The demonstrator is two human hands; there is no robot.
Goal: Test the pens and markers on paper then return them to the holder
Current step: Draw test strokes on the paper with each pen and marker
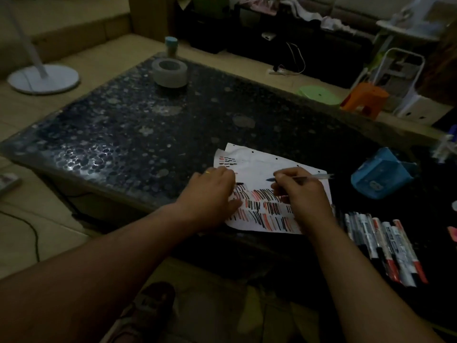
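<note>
Pinching pen (312, 177) in right hand (301, 195); left hand (210, 196) at nine o'clock on paper (257, 164), grip unclear; risks smearing strokes

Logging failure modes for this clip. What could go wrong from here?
1. The lower half of the paper is already dense with red and black strokes; a new mark from the ballpoint pen in the right hand may be hard to tell apart there.
2. The markers lie close to the near edge of the table, beside the right forearm; a sweep could roll some off.
3. Dim light may hide a faint line.
</note>
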